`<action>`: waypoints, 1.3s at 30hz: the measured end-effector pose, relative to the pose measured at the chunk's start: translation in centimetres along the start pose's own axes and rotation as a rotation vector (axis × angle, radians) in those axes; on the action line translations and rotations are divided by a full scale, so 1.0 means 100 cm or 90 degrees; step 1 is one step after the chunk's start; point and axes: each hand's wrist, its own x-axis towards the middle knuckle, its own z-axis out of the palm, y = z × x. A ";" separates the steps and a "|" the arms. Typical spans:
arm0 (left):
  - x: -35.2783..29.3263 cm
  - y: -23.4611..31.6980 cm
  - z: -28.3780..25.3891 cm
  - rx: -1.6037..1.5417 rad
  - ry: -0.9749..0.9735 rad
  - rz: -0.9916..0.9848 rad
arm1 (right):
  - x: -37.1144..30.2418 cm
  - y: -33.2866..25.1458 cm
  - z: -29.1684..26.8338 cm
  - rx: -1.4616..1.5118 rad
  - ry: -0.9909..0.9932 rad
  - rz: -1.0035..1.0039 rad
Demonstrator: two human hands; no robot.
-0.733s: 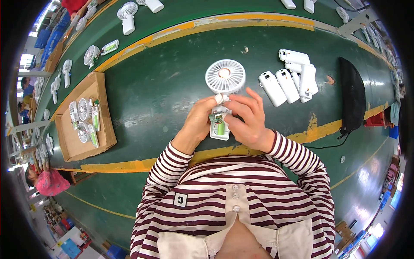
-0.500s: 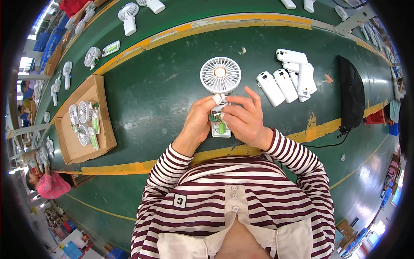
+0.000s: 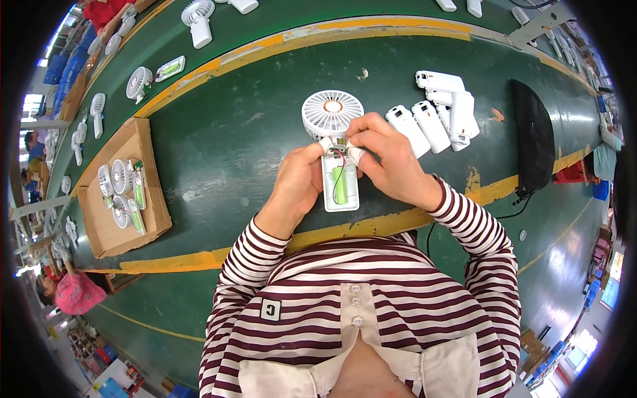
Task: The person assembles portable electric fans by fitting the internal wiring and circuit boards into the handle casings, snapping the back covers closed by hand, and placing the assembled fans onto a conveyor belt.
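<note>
A white handheld fan point(image 3: 332, 109) lies in front of me with its handle towards me. The handle's open shell point(image 3: 329, 199) shows a green battery point(image 3: 340, 184) and thin red and black wires. At the neck, a small circuit board point(image 3: 340, 148) with a tiny display sits between my thumbs. My left hand point(image 3: 296, 180) grips the left side of the handle. From the right, my right hand point(image 3: 393, 159) pinches at the board's edge with bent fingers. White coverings wrap both thumb tips. Whether the board is fully seated, I cannot tell.
Several white handle covers point(image 3: 434, 119) are grouped to the right, beside a black pouch point(image 3: 533, 139). At left, a cardboard tray point(image 3: 156, 189) holds several opened fans. Beyond a yellow-edged strip, more fans point(image 3: 139, 83) lie on a green surface. Other people are at far left.
The circuit board has moved up from the shell's middle to the neck, uncovering more of the battery. My right hand has shifted up and right, its fingers now curled in.
</note>
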 end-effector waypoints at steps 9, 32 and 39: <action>-0.002 0.002 -0.002 -0.043 -0.042 -0.022 | 0.007 -0.005 -0.005 0.005 -0.075 0.015; 0.001 0.001 -0.009 -0.042 -0.063 -0.040 | 0.008 -0.002 -0.001 -0.026 -0.056 -0.023; 0.004 -0.006 -0.013 -0.016 -0.013 -0.033 | 0.008 -0.004 -0.004 -0.164 -0.096 -0.123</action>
